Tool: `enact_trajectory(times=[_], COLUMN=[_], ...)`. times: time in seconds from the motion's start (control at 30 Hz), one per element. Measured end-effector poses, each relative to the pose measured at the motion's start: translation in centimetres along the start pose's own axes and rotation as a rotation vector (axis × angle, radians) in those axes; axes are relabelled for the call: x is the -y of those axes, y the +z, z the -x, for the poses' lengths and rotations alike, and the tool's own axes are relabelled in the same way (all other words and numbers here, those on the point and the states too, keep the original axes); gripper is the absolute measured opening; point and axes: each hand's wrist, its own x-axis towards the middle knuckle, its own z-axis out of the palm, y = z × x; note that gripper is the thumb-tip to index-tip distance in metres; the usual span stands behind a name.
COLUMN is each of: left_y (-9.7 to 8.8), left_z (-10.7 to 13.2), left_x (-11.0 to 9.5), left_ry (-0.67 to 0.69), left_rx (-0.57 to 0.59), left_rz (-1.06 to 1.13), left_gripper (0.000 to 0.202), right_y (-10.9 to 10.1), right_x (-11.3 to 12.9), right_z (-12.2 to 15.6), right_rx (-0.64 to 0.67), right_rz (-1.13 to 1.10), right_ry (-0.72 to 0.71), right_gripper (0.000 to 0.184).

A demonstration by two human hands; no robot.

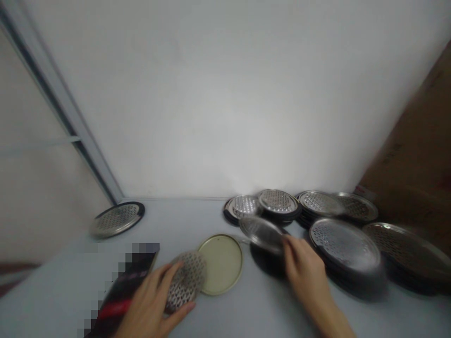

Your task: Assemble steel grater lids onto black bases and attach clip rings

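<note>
My left hand [155, 300] grips a round perforated metal grater disc [186, 281] by its left and lower edge. The disc is tilted, and its right edge overlaps a gold round lid [223, 265] lying on the table. In my right hand [305, 265] is another round grater disc [262, 233], pinched at its right edge and held tilted, blurred by motion. Beneath it a dark round shape [268, 260] is partly hidden. My right hand is just left of a stack of larger grater discs [347, 246].
More stacked grater discs stand along the wall, including a small stack [243, 206] and a neighbouring stack [278, 202]. A wide stack [412, 251] is at far right, beside a brown cardboard box [416, 155]. One grater disc [118, 219] lies at far left. A dark, partly pixelated item [123, 291] lies near my left hand.
</note>
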Motion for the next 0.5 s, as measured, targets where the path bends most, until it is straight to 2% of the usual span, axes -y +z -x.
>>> enact_trajectory(times=[0.1,0.2,0.3,0.4,0.5], left_y=[-0.5,-1.1,-1.5,-1.5,-1.4], left_z=[0.1,0.5,1.3,1.6,0.4], left_x=[0.0,-0.6,-1.7,-3.0,-4.2], left_ry=[-0.002,-0.013,0.000,0.025,0.009], left_rx=[-0.010,-0.001,0.046,0.079,0.111], left_rz=[0.022,0.069,0.114,0.164,0.240], left_gripper=[0.070,0.074,0.088,0.102,0.096], right_y=[-1.0,-2.7,-3.9,-4.0,-3.3], right_x=[-0.2,0.0,-0.1,-0.3,-0.2], right_z=[0.5,1.5,3.0,5.2,7.7], right_rx=[-0.096,-0.103,-0.076,-0.027,-0.057], right_rz=[-0.080,-0.230,-0.436,-0.581,-0.647], right_ry=[0.142,0.358,0.568,0.723,0.813], right_gripper=[0.037,0.040,0.058,0.068,0.067])
